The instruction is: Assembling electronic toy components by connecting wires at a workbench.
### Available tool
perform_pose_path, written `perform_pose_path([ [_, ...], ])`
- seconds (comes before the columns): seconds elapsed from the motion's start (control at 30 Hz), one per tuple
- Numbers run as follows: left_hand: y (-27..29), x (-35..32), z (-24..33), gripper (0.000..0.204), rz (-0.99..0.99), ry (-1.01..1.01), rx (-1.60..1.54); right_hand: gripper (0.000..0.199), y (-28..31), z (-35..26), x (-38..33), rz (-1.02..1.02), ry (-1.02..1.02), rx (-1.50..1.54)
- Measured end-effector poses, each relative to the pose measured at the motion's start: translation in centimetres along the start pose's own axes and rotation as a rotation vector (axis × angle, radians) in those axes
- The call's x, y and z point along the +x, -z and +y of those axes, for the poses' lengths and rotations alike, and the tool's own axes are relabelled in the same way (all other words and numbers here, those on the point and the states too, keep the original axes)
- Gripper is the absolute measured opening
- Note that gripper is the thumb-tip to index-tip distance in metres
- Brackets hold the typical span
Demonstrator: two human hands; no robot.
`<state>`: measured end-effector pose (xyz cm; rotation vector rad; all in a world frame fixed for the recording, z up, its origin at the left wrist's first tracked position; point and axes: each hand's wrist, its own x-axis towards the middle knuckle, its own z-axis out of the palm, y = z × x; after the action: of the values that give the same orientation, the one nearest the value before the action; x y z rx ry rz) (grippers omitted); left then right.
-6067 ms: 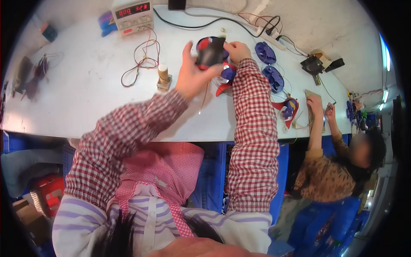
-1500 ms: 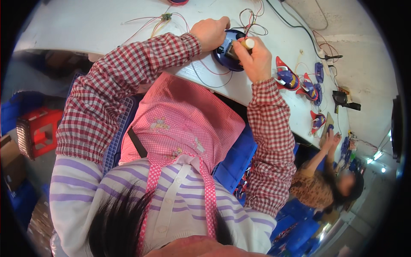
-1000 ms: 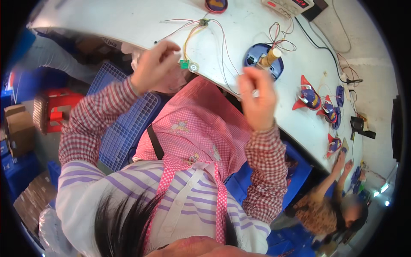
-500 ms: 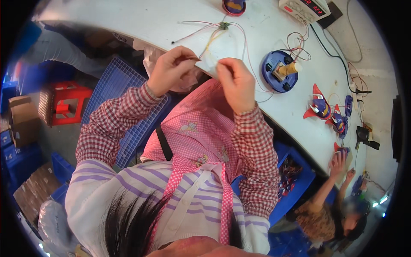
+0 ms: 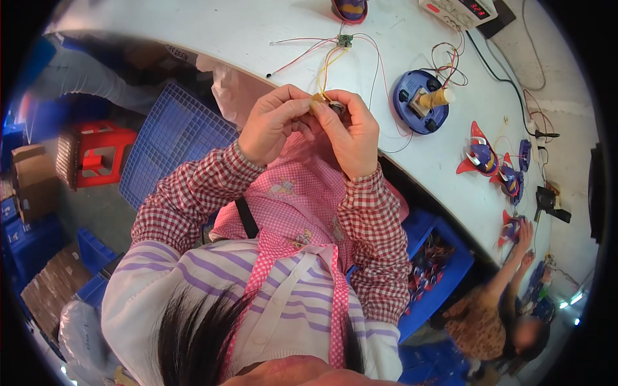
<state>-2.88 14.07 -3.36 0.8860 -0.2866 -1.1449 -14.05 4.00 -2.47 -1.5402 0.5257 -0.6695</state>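
Observation:
My left hand (image 5: pixel 277 125) pinches a small tan, flat piece (image 5: pixel 316 101), too small to name. Close against it, my right hand (image 5: pixel 351 132) is closed on a small round dark-and-metal part (image 5: pixel 336 107). Yellow wires (image 5: pixel 324 74) run from beside this part up to a small green circuit board (image 5: pixel 345 41) on the white table (image 5: pixel 309 19). Red and black wires spread from the board to both sides. My fingers hide most of what they hold.
Right of my hands lies a round blue base (image 5: pixel 421 103) with a yellowish post. A power supply (image 5: pixel 460 11) stands behind it. Red-and-purple horned pieces (image 5: pixel 479 154) lie farther right, near a co-worker's hand (image 5: pixel 524 238). A blue bin (image 5: pixel 444 270) sits below the table edge.
My hands have come together from apart, the left moving right. The round part now shows in my right fingers. The circuit board has shifted slightly right. The co-worker's hand has moved right.

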Motion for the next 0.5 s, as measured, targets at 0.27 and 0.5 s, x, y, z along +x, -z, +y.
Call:
perform_pose_path([
  [0.27, -0.4, -0.3, 0.4, 0.011, -0.052, 0.033, 0.262, 0.012, 1.0, 0.1, -0.6, 0.030, 0.249, -0.316],
  [0.5, -1.1, 8.7, 4.8, 0.027, -0.053, -0.959, 1.459, 0.012, 1.5, 0.3, -0.9, 0.024, 0.243, -0.358],
])
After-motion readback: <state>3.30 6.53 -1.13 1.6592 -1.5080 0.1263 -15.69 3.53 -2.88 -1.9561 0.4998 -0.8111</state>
